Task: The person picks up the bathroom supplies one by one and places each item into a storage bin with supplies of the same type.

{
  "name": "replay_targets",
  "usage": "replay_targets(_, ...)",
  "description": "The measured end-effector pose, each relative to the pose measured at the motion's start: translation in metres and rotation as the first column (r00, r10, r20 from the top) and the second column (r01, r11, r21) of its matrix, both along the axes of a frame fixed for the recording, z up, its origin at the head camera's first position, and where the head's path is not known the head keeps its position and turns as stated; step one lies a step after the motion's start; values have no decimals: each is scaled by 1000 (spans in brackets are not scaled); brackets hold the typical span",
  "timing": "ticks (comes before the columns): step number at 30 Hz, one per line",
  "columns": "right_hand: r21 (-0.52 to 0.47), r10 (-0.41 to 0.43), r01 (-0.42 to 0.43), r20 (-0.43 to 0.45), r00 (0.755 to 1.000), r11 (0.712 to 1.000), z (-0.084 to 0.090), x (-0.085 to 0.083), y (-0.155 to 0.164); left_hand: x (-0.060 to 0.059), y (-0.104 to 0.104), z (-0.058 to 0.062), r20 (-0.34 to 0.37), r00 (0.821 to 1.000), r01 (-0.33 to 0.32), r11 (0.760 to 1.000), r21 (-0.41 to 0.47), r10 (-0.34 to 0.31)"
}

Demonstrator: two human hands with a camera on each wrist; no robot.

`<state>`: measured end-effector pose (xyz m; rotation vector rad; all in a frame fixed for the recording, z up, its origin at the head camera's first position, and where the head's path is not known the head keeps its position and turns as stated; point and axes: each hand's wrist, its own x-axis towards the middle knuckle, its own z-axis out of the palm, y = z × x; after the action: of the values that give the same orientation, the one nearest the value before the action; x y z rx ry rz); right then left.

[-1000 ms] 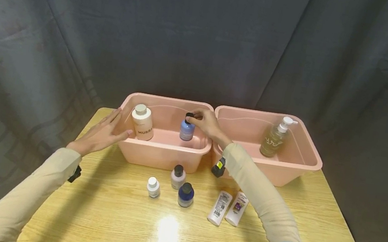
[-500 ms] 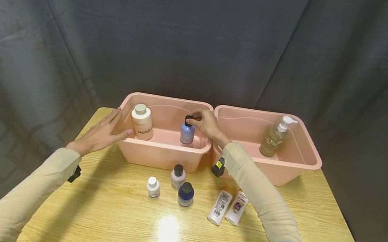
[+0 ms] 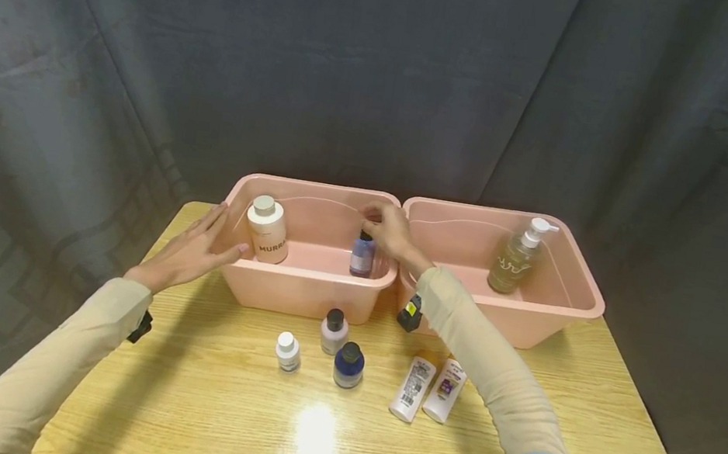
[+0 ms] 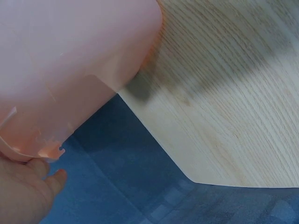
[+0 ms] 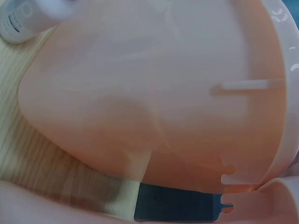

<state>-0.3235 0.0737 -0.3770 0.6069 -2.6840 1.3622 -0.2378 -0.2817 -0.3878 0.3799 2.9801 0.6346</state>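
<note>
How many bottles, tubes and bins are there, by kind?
Bottles: 6 (in the left bin: cream, blue; in the right bin: pump; on the table: white-cap, black-cap, navy)
Tubes: 2
Bins: 2
Total: 10

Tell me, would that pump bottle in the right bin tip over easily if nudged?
Probably fairly easily: the pump bottle stands tall and narrow, with its white pump head up top. It looks mostly full of amber liquid, so likely heavy, which may steady it. The right bin wall beside it would probably catch it.
</note>
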Motion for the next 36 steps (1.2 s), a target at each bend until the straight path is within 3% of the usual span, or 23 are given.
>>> replay_targets(36, -11, 53, -53, 0, 999, 999, 2, 0, -3, -4, -3, 0, -23, 1000, 19, 1000, 14, -19)
